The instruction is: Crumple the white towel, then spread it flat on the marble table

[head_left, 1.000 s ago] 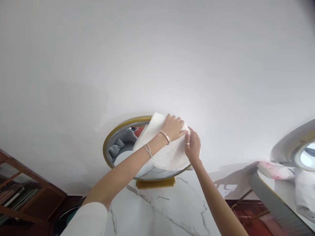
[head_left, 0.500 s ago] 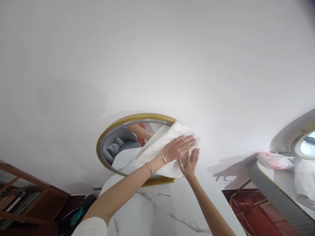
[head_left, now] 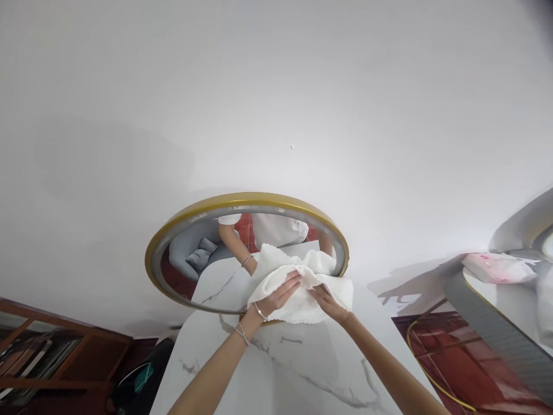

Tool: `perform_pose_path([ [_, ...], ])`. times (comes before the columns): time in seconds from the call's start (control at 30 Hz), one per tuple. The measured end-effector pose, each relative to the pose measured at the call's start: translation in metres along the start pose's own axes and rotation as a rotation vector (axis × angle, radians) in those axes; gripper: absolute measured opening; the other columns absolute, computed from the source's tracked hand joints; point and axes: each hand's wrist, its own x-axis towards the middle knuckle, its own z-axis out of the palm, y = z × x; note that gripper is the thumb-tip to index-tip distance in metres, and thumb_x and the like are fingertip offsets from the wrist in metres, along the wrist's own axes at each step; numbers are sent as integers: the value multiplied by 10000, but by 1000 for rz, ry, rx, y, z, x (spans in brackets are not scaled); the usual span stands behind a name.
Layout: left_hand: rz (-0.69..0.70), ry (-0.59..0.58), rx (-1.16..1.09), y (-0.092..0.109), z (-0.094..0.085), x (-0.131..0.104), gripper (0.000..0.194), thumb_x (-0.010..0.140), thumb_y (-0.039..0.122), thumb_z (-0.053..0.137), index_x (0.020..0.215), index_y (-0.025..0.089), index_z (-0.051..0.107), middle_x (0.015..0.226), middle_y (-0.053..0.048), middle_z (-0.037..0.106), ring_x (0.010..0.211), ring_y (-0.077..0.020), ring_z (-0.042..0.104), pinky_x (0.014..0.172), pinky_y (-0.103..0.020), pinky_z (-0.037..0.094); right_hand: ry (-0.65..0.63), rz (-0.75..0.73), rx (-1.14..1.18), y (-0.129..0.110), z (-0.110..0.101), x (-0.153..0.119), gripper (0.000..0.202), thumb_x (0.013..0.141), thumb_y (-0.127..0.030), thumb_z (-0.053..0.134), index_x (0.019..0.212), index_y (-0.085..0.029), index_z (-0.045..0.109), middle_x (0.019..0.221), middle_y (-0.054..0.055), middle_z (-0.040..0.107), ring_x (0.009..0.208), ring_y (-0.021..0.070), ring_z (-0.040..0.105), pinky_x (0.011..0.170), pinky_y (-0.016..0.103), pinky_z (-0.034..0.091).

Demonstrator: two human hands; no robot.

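Note:
A white cloth [head_left: 302, 311] with a scalloped edge is bunched against the lower right of an oval mirror [head_left: 224, 288] with a gold rim. On the cloth's left part, my left hand [head_left: 280, 297] has its fingers pressed together, gripping the fabric. My right hand [head_left: 330, 302] holds the right part, with its fingertips tucked into a fold. The two hands are close but apart. Below the cloth, the mirror's gold base is mostly covered. The glass reflects an arm, a white shirt and the cloth.
The mirror stands on a white marbled table [head_left: 285, 369] against a pale wall [head_left: 276, 104]. At right is another table [head_left: 488, 323] with a pink-and-white tissue pack [head_left: 496, 268]. A wooden shelf [head_left: 90, 357] and a dark bag-like object [head_left: 144, 374] are at lower left.
Both hands and the cloth have moved down and left from the mirror's right rim. The cloth is now more bunched, and the upper right rim shows. The hands no longer overlap.

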Motion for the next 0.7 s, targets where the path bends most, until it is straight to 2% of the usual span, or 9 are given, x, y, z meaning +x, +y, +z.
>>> perform_pose_path([
  [0.1,-181,177,28,-2,3,22,252,872,117,540,1061,236,655,951,19,722,1013,-116,628,1002,-274,371,35,-25,-17,12,-7,11,424,914,-68,331,1175,-220,630,1095,13,696,1059,135,628,962,295,515],
  [0.2,-277,326,97,-12,-6,53,178,847,157,621,967,272,685,798,45,717,864,-111,639,961,-281,327,162,-57,-92,29,-31,39,376,919,-87,383,1186,-197,623,1131,50,682,1152,162,580,1003,311,477],
  [0.27,-278,401,153,-27,-19,78,163,814,182,676,937,287,691,779,52,710,840,-122,625,949,-299,304,310,-52,-179,41,-56,67,319,907,-127,462,1168,-194,634,1133,70,681,1203,194,542,1022,329,448],
  [0.37,-265,475,231,-56,-42,117,184,778,189,718,918,304,687,839,58,710,888,-144,607,937,-330,287,354,-1,-265,55,-92,116,287,927,-208,457,1143,-205,646,1165,86,663,1255,232,491,1055,399,394],
  [0.47,-288,460,224,-76,-62,141,173,819,162,664,926,297,680,940,37,705,980,-164,593,905,-341,305,391,34,-280,56,-111,150,283,939,-294,442,1120,-235,651,1164,72,664,1285,249,455,1095,479,304],
  [0.57,-303,374,138,-78,-71,134,204,855,140,599,1019,247,659,939,-10,699,961,-171,605,825,-320,354,346,26,-224,41,-108,155,358,913,-463,469,1130,-242,648,1146,74,671,1273,270,467,1094,498,278],
  [0.63,-281,300,102,-70,-70,111,232,841,144,614,1061,211,644,864,-24,695,892,-170,615,760,-304,374,252,0,-94,26,-98,145,412,874,-549,499,1105,-249,662,1099,66,690,1227,258,513,1056,426,344],
  [0.7,-245,226,85,-56,-64,79,229,815,150,642,1039,200,646,786,-20,680,838,-168,614,719,-296,381,151,60,76,10,-88,130,391,851,-558,537,1063,-261,676,1074,49,694,1173,236,552,984,354,416],
])
